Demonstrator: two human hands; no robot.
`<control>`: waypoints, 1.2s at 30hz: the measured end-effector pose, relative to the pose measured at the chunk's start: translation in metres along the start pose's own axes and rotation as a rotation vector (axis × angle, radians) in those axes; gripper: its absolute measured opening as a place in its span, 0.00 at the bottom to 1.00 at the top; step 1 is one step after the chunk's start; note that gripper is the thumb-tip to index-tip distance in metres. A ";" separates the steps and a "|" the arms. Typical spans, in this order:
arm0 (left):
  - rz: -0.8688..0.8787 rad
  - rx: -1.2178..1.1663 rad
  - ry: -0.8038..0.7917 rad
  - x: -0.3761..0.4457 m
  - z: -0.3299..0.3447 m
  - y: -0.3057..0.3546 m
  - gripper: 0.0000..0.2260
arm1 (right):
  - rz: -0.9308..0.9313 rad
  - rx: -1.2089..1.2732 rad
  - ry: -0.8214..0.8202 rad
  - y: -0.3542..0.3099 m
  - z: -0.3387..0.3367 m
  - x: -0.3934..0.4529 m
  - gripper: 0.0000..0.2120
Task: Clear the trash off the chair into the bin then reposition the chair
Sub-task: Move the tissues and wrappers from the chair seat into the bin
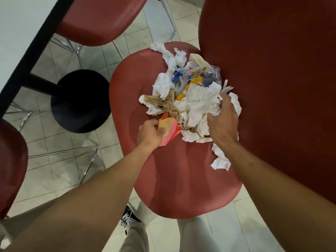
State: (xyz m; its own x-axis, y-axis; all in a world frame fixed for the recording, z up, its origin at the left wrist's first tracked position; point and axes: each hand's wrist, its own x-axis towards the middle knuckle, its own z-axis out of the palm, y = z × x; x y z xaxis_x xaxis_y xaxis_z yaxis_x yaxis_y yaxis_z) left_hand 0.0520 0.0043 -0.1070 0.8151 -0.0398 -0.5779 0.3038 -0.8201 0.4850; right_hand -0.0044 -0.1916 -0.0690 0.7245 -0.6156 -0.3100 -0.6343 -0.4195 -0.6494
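Chair [178,179]: red moulded seat, the landmark here; its tall back rises along the right side of the view, and the seat carries the trash.
Table [16,33]: white top with a dark edge, left of the chair and apart from it; its black round base [81,100] stands on the tiled floor just beside the chair seat.
Other chairs: one red seat [101,19] beyond the chair and to its left, another [11,168] at the left edge of the view.
Trash [190,95]: a heap on the far half of the chair seat, by the back; crumpled white napkins, brown paper, clear printed plastic and coloured wrappers.
Right hand [224,120]: on the heap's side nearest the chair back, fingers curled round a wad of white napkins.
Left hand [150,132]: at the near left edge of the heap, over the chair seat, fingers and thumb pinching an orange-pink wrapper [168,130].
Stray napkin [221,159]: on the chair seat, nearer than the heap, by the right forearm.
Fork [226,88]: white plastic, sticking out of the heap beside the chair back, just beyond the right hand.
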 end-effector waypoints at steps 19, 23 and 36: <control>0.152 -0.210 0.046 -0.128 -0.118 -0.050 0.02 | -0.151 0.018 0.056 -0.094 -0.008 -0.146 0.17; 0.151 -0.263 0.064 -0.151 -0.147 -0.067 0.03 | -0.167 0.004 0.032 -0.112 -0.001 -0.171 0.17; -0.010 -0.482 0.241 -0.228 -0.257 -0.216 0.02 | -0.378 -0.057 -0.224 -0.193 0.094 -0.276 0.14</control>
State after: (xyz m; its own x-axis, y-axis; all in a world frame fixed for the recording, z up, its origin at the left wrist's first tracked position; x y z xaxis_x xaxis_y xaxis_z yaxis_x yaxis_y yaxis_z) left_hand -0.0729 0.3375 0.0891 0.8840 0.1447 -0.4446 0.4577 -0.4622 0.7595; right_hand -0.0570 0.1223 0.0766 0.9450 -0.2550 -0.2050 -0.3230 -0.6273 -0.7087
